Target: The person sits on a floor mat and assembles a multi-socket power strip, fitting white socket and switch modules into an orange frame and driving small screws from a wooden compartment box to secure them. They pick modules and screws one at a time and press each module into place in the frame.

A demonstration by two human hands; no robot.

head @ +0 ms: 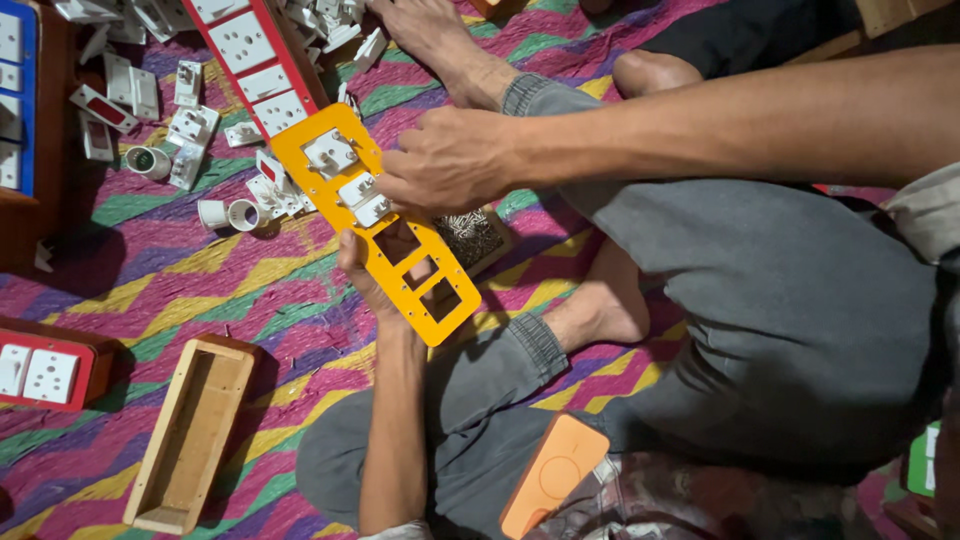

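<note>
Two hands hold a long orange plastic plate (375, 225): left hand (365, 280) grips underneath, right hand (445, 160) fingers pinch a white switch (365, 200) into it.

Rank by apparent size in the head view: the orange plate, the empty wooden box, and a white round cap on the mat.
1. Wooden box
2. Orange plate, nearly as long, but held nearer the camera, so these two are unsure
3. White round cap, clearly smallest

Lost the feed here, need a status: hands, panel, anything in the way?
Left hand grips the orange panel from beneath. Right hand pinches a white switch module on it. Box of screws just behind the panel.
</note>
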